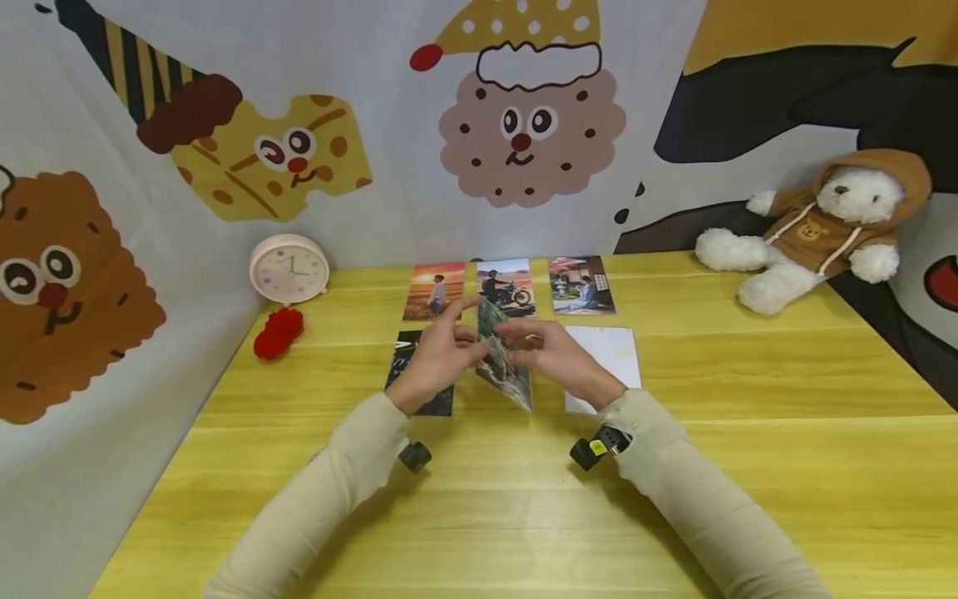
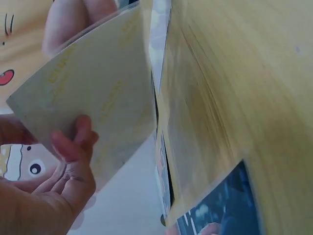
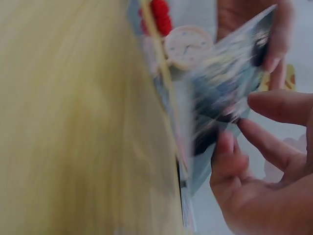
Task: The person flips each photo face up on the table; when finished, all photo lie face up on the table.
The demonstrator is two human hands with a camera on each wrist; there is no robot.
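Observation:
Between both hands a photo card (image 1: 509,383) stands tilted over the table, its picture dark green and grey. Its pale back (image 2: 105,93) carries faint yellow lettering in the left wrist view. My left hand (image 1: 440,356) pinches the card from the left, thumb against the back. On the other side my right hand (image 1: 557,356) grips it with thumb and fingers, seen close up and blurred in the right wrist view. A dark photo card (image 1: 437,403) lies beside the left hand, partly covered by it. Under the right wrist lies a white card (image 1: 617,358).
Along the back lie a sunset photo card (image 1: 434,287), a motorcycle photo card (image 1: 512,287) and a garden photo card (image 1: 582,285). A pink clock (image 1: 289,269) and a red fuzzy object (image 1: 279,334) stand at left. A plush bear (image 1: 823,225) sits at back right.

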